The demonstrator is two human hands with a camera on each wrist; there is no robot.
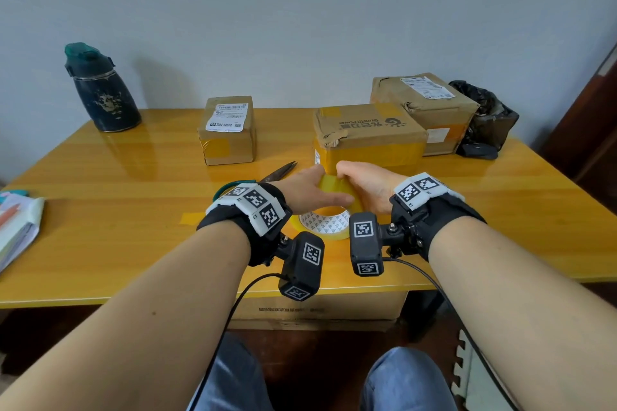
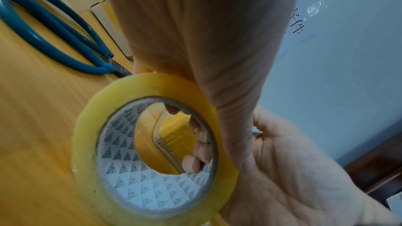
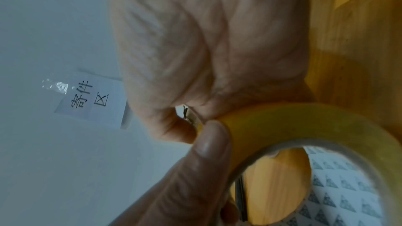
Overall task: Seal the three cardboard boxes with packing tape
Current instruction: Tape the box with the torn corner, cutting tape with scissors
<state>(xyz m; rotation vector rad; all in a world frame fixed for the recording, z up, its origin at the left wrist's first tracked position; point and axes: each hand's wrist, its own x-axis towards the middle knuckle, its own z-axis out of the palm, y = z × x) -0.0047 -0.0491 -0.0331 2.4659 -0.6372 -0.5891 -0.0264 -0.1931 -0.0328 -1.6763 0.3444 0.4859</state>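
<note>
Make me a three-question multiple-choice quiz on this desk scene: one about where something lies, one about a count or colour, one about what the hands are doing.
1. Where do the scissors lie?
A. On top of a box
B. On the table, just beyond the left hand
C. On the floor

2. How many cardboard boxes stand on the table?
A. One
B. Five
C. Three

3. What are the hands doing?
A. Both hold the tape roll
B. Both rest flat on the table
C. One lifts the bottle

Answers:
1 B: the head view shows the blades poking out past the left hand.
2 C: a small box, a middle box and a far-right box.
3 A: the left hand and right hand grip the tape roll.
</note>
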